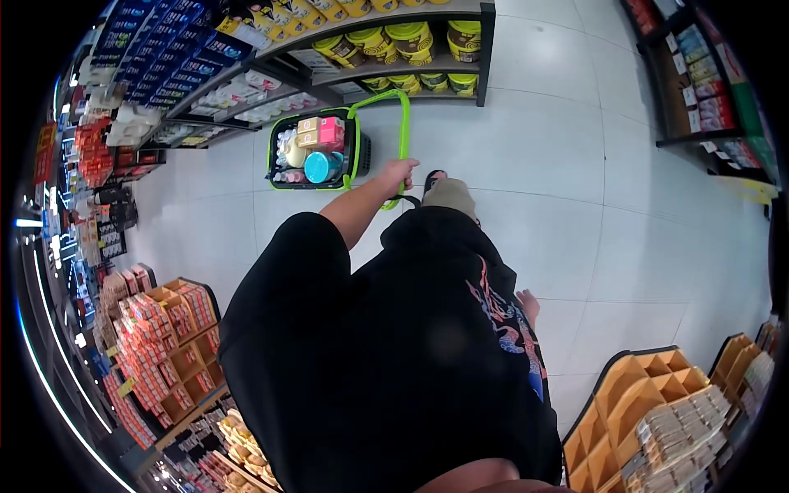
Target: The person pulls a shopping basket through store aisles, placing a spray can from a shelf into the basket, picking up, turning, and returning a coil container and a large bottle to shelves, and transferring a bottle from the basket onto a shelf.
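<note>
My left hand (400, 174) is closed around the long bright green handle (404, 123) of a shopping basket (366, 152). The basket is black with a green rim and stands on the floor ahead of me to the left. Inside it are a round turquoise tub (320, 167), a pink box (331, 132), tan boxes (308, 131) and pale bottles (292, 150). My right hand (528, 304) hangs low at my right side, partly hidden by my black shirt. Its visible fingers look loosely apart, with nothing seen in them.
A shelf (488, 57) with yellow-lidded tubs (409, 41) stands just beyond the basket. Another shelf (670, 107) is at the far right. Wooden display racks (604, 411) flank me behind, one holding orange-red packets (148, 329). Pale floor tiles (542, 148) run between them.
</note>
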The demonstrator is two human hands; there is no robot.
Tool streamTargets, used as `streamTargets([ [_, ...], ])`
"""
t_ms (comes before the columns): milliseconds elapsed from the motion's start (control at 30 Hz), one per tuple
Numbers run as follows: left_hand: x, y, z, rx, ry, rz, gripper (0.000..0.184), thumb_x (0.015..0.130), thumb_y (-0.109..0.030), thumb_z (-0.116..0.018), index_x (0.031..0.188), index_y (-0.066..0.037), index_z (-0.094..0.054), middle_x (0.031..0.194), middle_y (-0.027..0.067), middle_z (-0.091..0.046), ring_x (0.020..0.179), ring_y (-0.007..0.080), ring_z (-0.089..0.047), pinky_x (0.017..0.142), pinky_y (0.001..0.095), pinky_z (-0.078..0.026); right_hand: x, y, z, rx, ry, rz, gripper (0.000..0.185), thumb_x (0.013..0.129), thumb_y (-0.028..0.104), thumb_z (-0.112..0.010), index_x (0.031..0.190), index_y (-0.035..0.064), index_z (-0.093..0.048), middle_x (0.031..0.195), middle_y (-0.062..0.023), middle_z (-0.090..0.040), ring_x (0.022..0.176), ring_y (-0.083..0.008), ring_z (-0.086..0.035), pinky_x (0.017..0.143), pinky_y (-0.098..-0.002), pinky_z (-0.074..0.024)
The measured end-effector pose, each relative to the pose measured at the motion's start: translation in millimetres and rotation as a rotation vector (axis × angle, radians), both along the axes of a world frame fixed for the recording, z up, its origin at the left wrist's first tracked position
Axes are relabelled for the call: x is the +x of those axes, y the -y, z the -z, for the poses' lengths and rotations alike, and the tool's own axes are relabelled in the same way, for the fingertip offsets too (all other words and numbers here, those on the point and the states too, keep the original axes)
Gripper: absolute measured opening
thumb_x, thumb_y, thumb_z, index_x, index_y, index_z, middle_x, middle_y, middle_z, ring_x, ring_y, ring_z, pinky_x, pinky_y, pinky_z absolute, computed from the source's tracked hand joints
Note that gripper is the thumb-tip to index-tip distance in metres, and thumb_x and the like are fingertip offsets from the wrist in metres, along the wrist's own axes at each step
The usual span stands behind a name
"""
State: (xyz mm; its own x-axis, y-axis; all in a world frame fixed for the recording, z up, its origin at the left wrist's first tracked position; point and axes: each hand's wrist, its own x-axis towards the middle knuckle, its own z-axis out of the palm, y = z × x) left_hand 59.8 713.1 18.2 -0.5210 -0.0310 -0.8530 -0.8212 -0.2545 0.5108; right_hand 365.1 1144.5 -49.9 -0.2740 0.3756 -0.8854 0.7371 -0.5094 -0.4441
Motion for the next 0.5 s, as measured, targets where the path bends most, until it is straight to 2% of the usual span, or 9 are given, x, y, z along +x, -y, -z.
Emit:
streamTargets([
  [67, -2.5, -22.6, -6.8, -0.004, -0.004, 0.003, 0.03, 0.085, -0.016, -0.063, 0.068, -0.014, -0.038, 0.052, -0.0025, -0.032, 0.043, 0.0132, -0.035, 0.044, 0.0328, -0.034, 14.0, -10.2, 28.2, 0.106, -0.085, -0.517, 0.037, 0.089, 0.025, -0.058, 0.114, -0.0022, -0.056, 0.099, -0.0152, -0.064, 0.082, -0.0258, -0.063, 0.071, -0.0346, -0.051],
  [133, -4.9, -45.2, -14.2, -0.009, -0.004, 0.016, 0.03, 0.086, -0.016, -0.063, 0.069, -0.014, -0.038, 0.053, -0.0032, -0.032, 0.044, 0.0125, -0.035, 0.045, 0.032, -0.034, 14.2, -11.3, 60.2, -0.103, -0.027, -0.195, 0.035, 0.088, 0.025, -0.057, 0.109, -0.0031, -0.059, 0.095, -0.0153, -0.066, 0.084, -0.0262, -0.063, 0.072, -0.0359, -0.0505],
  [167, -9.3, -56.8, -18.4, 0.011, 0.01, 0.011, 0.03, 0.086, -0.016, -0.063, 0.069, -0.014, -0.038, 0.053, -0.0033, -0.033, 0.044, 0.0122, -0.035, 0.045, 0.0318, -0.034, 20.6, -21.9, 94.4, -0.108, -0.015, -0.201, 0.035, 0.088, 0.025, -0.057, 0.109, -0.0031, -0.059, 0.095, -0.0153, -0.066, 0.084, -0.0262, -0.063, 0.072, -0.0359, -0.0505],
  [233, -15.6, -75.7, -16.9, 0.056, 0.024, 0.01, 0.03, 0.086, -0.015, -0.063, 0.069, -0.014, -0.038, 0.053, -0.0032, -0.033, 0.044, 0.012, -0.035, 0.043, 0.0317, -0.032, 23.5, -42.3, 140.0, 0.65, -0.483, -1.228, 0.036, 0.088, 0.024, -0.057, 0.109, -0.0041, -0.06, 0.094, -0.0157, -0.067, 0.085, -0.0266, -0.063, 0.074, -0.0372, -0.0501],
  [267, -20.6, -85.1, -12.0, 0.056, 0.031, 0.011, 0.03, 0.086, -0.015, -0.063, 0.069, -0.014, -0.038, 0.053, -0.0032, -0.033, 0.044, 0.012, -0.035, 0.043, 0.0317, -0.032, 15.3, -44.6, 139.6, 0.645, -0.477, -1.229, 0.036, 0.088, 0.024, -0.057, 0.109, -0.0041, -0.06, 0.094, -0.0157, -0.067, 0.085, -0.0266, -0.063, 0.074, -0.0372, -0.0501],
  [333, -30.4, -108.6, -2.6, 0.078, 0.047, -0.001, 0.028, 0.085, -0.016, -0.063, 0.07, -0.014, -0.039, 0.052, -0.0027, -0.032, 0.041, 0.0114, -0.032, 0.04, 0.0317, -0.031, -10.8, -46.2, 127.0, 0.119, -0.404, -0.585, 0.041, 0.088, 0.025, -0.057, 0.114, -0.0059, -0.058, 0.098, -0.0169, -0.067, 0.085, -0.0283, -0.063, 0.077, -0.0399, -0.0498],
  [433, -43.7, -147.1, 8.8, 0.087, 0.075, -0.018, 0.028, 0.085, -0.016, -0.063, 0.07, -0.014, -0.039, 0.051, -0.0025, -0.032, 0.04, 0.0117, -0.032, 0.04, 0.0316, -0.03, -85.1, -47.6, 7.5, 0.193, -0.389, -0.538, 0.043, 0.088, 0.024, -0.057, 0.117, -0.0079, -0.056, 0.1, -0.0185, -0.066, 0.083, -0.028, -0.064, 0.075, -0.0377, -0.0516],
  [500, -53.7, -172.7, 20.8, 0.083, 0.103, -0.002, 0.028, 0.084, -0.016, -0.063, 0.07, -0.013, -0.039, 0.051, -0.0024, -0.032, 0.04, 0.0119, -0.032, 0.04, 0.0316, -0.03, -102.1, -72.1, 5.0, 0.193, -0.371, -0.479, 0.043, 0.088, 0.023, -0.059, 0.117, -0.0085, -0.055, 0.101, -0.0192, -0.065, 0.083, -0.0279, -0.065, 0.074, -0.0363, -0.0523],
])
